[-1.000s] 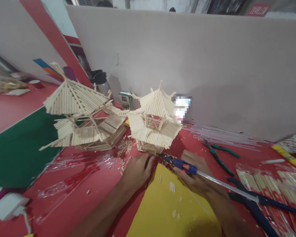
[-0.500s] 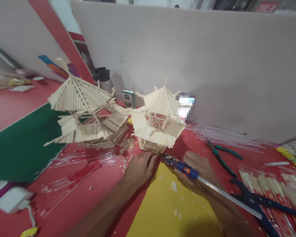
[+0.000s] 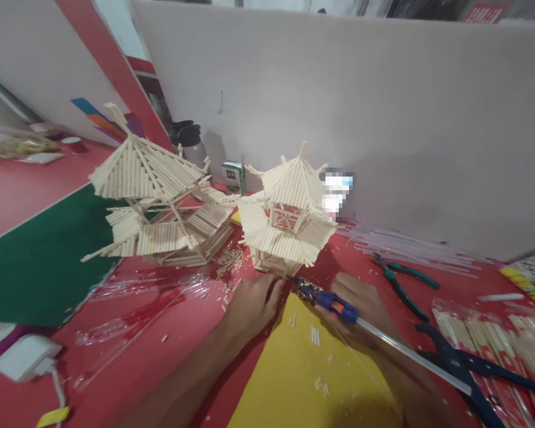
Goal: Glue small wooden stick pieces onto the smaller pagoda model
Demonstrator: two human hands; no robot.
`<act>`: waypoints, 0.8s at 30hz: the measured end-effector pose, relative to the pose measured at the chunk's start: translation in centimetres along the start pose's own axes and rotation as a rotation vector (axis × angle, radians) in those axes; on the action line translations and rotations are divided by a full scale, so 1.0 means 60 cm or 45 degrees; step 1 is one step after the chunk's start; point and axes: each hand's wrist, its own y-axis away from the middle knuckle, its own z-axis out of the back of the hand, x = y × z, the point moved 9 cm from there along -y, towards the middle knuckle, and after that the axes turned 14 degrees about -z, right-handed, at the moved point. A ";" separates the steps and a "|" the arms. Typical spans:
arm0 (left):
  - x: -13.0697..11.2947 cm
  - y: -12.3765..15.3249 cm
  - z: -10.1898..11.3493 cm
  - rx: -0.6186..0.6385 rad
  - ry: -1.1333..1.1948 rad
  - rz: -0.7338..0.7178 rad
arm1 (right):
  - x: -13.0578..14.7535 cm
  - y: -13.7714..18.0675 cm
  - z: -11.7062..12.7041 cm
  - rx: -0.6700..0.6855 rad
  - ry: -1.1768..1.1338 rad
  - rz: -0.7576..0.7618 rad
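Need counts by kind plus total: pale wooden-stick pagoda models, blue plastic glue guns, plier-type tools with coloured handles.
Pale wooden-stick pagoda models: 2
Blue plastic glue gun: 1
Plier-type tools, one green-handled, one dark blue: 2
Total: 5

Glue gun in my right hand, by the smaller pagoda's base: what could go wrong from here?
The glue gun has its tip close to your left hand; if hot, it might burn you. Its clear glue stick crosses the blue-handled tool in view and might catch there. Scattered wood offcuts beside the smaller pagoda could stick to stray glue.
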 end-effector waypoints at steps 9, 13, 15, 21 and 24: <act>-0.002 -0.001 0.003 -0.024 0.009 0.006 | -0.004 0.001 -0.006 -0.037 0.101 0.026; -0.002 -0.001 0.003 -0.004 -0.018 0.012 | -0.001 -0.001 -0.006 -0.001 0.120 0.015; -0.003 -0.002 0.004 -0.001 -0.023 0.010 | 0.003 -0.003 -0.002 0.010 0.101 0.013; -0.001 -0.003 0.002 -0.007 -0.012 0.007 | 0.002 -0.004 0.005 0.015 0.003 -0.063; 0.001 -0.003 0.000 0.001 -0.018 0.015 | 0.002 -0.004 0.002 0.035 -0.014 -0.070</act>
